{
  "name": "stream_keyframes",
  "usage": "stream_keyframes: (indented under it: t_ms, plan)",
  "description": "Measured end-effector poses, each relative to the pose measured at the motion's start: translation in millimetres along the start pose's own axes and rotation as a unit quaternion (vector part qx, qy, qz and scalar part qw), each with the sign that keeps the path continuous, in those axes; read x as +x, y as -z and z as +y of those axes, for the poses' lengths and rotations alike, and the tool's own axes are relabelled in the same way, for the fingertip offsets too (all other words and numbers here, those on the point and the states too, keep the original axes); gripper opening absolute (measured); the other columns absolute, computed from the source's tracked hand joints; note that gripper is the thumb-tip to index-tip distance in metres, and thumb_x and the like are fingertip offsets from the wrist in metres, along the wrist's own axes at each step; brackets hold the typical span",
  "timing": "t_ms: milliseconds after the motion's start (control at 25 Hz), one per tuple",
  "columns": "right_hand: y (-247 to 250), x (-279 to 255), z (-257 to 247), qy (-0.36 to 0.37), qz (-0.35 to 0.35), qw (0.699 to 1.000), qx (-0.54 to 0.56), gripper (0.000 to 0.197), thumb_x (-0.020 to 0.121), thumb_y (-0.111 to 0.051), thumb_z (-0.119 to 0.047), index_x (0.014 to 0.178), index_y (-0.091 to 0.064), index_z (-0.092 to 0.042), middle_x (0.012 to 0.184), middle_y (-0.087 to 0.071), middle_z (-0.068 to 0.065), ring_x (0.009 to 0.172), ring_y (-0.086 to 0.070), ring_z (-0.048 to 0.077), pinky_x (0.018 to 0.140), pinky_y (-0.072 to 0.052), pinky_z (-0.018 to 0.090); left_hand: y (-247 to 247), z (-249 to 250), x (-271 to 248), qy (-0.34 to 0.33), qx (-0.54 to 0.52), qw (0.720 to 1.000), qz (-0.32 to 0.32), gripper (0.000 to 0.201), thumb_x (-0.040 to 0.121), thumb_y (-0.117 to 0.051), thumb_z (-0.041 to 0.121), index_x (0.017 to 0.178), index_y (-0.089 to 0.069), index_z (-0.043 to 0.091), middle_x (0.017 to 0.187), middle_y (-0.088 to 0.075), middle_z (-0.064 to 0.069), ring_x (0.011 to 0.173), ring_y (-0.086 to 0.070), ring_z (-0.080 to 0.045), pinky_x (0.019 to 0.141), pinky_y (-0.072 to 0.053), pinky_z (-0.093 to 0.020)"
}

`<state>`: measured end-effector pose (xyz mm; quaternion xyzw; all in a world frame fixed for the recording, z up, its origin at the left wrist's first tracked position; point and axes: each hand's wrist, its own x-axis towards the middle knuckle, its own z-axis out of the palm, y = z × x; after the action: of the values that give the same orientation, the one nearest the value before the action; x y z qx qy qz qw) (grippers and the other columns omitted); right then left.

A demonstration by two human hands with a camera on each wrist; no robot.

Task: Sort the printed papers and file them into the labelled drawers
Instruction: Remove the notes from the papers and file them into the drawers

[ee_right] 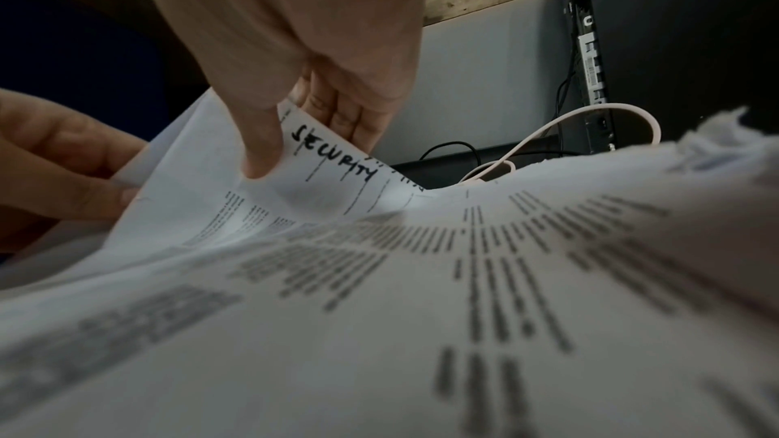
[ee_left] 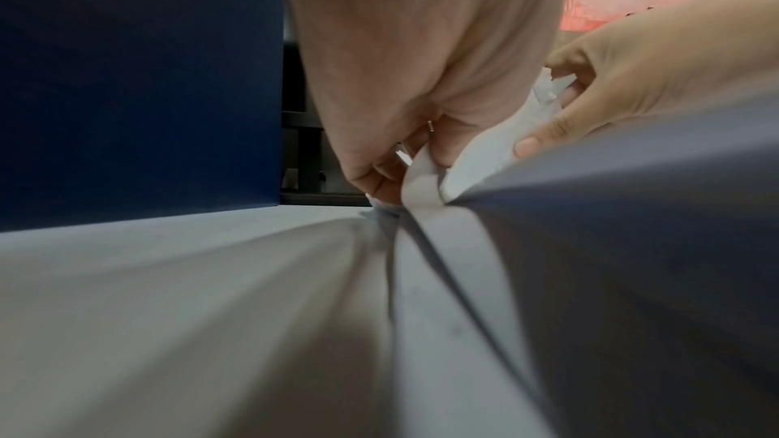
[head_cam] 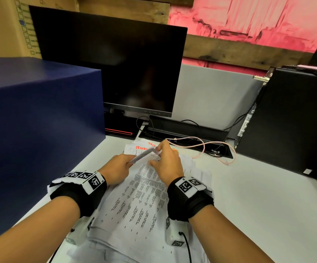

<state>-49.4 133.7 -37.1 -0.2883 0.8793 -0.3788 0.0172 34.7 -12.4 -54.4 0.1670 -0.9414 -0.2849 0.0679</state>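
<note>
- Printed papers point(head_cam: 138, 196) spread in a loose pile on the white table point(head_cam: 258, 205), in front of the dark monitor point(head_cam: 112, 63).
- Top sheet point(ee_right: 320, 159), handwritten "SECURITY", lifted at its far edge.
- Left hand point(head_cam: 116, 168) pinching that sheet's left end, grip clamped on it.
- Right hand point(head_cam: 168, 162) pinching the same sheet between thumb and fingers point(ee_right: 341, 112).
- Blue box point(head_cam: 36, 120) just left of the pile.
- Pale cable point(head_cam: 201, 147) looped behind, black computer tower point(head_cam: 290, 120) at right.

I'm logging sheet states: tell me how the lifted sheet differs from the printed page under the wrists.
The lifted sheet is curled up, pinched by both hands; the printed page lies flat on the pile. The lifted sheet bears handwritten "SECURITY"; the printed page shows only typed columns. Both are white paper.
</note>
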Motion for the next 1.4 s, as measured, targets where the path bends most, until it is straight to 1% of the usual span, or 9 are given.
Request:
stream_keyframes:
  t_ms: [120, 240, 400, 480, 760, 880, 1080, 1280, 1400]
  plan:
    - [-1.3, 0.8, 1.2, 0.012, -0.009, 1.000, 0.021, 0.041, 0.085, -0.070, -0.012, 0.116, -0.046, -0.022, 0.081, -0.046, -0.012, 0.087, -0.055, 0.018, 0.083, -0.052, 0.038, -1.0, -1.1, 0.2, -0.014, -0.041, 0.999, -0.032, 0.034, 0.095, -0.036, -0.003, 0.097, -0.063, 0.018, 0.094, -0.064, 0.001, 0.090, -0.057, -0.016, 0.073, -0.043, -0.014]
    - [-5.2, 4.5, 2.1, 0.043, 0.013, 0.997, -0.063, 0.016, 0.083, -0.075, -0.022, 0.093, -0.064, -0.018, 0.091, -0.055, -0.003, 0.092, -0.051, 0.016, 0.077, -0.051, 0.034, -1.8, -3.1, 1.8, -0.024, -0.056, 0.998, -0.034, 0.057, 0.085, -0.031, -0.012, 0.122, -0.065, 0.017, 0.120, -0.061, -0.008, 0.117, -0.049, -0.029, 0.104, -0.040, -0.038]
    - [-7.3, 7.2, 6.6, 0.080, 0.027, 0.987, -0.138, 0.015, 0.077, -0.079, -0.032, 0.080, -0.069, -0.021, 0.101, -0.045, -0.002, 0.102, -0.038, 0.014, 0.083, -0.044, 0.026, -0.5, -5.3, 5.0, 0.034, 0.000, 0.998, 0.046, 0.048, 0.093, -0.035, -0.002, 0.132, -0.057, 0.017, 0.131, -0.049, -0.009, 0.125, -0.032, -0.029, 0.107, -0.030, -0.036]
    - [-5.2, 6.2, 6.5, 0.073, -0.010, 0.989, -0.129, 0.017, 0.077, -0.080, -0.025, 0.071, -0.065, -0.021, 0.098, -0.056, 0.001, 0.098, -0.048, 0.017, 0.079, -0.046, 0.028, 1.7, -5.5, 4.4, 0.065, 0.002, 0.995, 0.074, 0.047, 0.094, -0.038, 0.004, 0.140, -0.045, 0.015, 0.135, -0.046, -0.010, 0.128, -0.029, -0.029, 0.106, -0.032, -0.039]
    - [-3.4, 2.4, 4.1, 0.051, -0.073, 0.988, -0.129, 0.014, 0.078, -0.078, -0.020, 0.075, -0.065, -0.014, 0.086, -0.068, 0.006, 0.087, -0.061, 0.023, 0.077, -0.053, 0.034, 4.8, -6.7, 4.0, 0.024, -0.057, 0.985, 0.162, 0.030, 0.093, -0.055, 0.012, 0.122, -0.061, 0.015, 0.103, -0.064, 0.002, 0.101, -0.055, -0.017, 0.087, -0.046, -0.029]
    - [-2.6, 1.0, 1.9, 0.046, -0.069, 0.987, -0.140, 0.020, 0.080, -0.076, -0.021, 0.071, -0.058, -0.021, 0.087, -0.066, 0.004, 0.089, -0.061, 0.024, 0.079, -0.051, 0.033, 3.6, -5.4, 3.8, 0.033, -0.061, 0.990, 0.125, 0.013, 0.093, -0.060, 0.018, 0.093, -0.072, 0.021, 0.091, -0.068, 0.004, 0.084, -0.062, -0.013, 0.074, -0.049, -0.024]
    - [-3.2, 0.3, 0.3, 0.040, -0.062, 0.986, -0.151, 0.022, 0.082, -0.073, -0.026, 0.081, -0.052, -0.020, 0.098, -0.065, 0.003, 0.094, -0.058, 0.024, 0.087, -0.047, 0.038, 0.3, -1.8, 0.5, -0.009, -0.072, 0.996, 0.059, 0.017, 0.092, -0.061, 0.019, 0.078, -0.064, 0.027, 0.082, -0.067, 0.008, 0.075, -0.060, -0.006, 0.063, -0.040, -0.011]
    - [-7.6, 3.8, 5.0, 0.033, -0.029, 0.995, -0.087, 0.038, 0.085, -0.071, -0.022, 0.114, -0.046, -0.020, 0.101, -0.065, 0.003, 0.094, -0.061, 0.024, 0.085, -0.049, 0.041, 1.4, -3.4, -1.6, -0.003, -0.172, 0.984, 0.048, 0.035, 0.094, -0.054, 0.043, 0.072, -0.069, 0.022, 0.076, -0.072, 0.008, 0.075, -0.066, -0.012, 0.078, -0.052, -0.031]
    - [-9.5, 5.1, 4.6, 0.050, -0.026, 0.991, -0.120, 0.022, 0.086, -0.070, -0.024, 0.107, -0.061, -0.022, 0.109, -0.061, 0.004, 0.104, -0.057, 0.023, 0.088, -0.048, 0.037, 3.7, -3.9, -2.1, 0.005, -0.217, 0.976, 0.035, 0.051, 0.093, -0.043, 0.059, 0.079, -0.073, 0.019, 0.083, -0.074, 0.001, 0.084, -0.069, -0.017, 0.089, -0.052, -0.038]
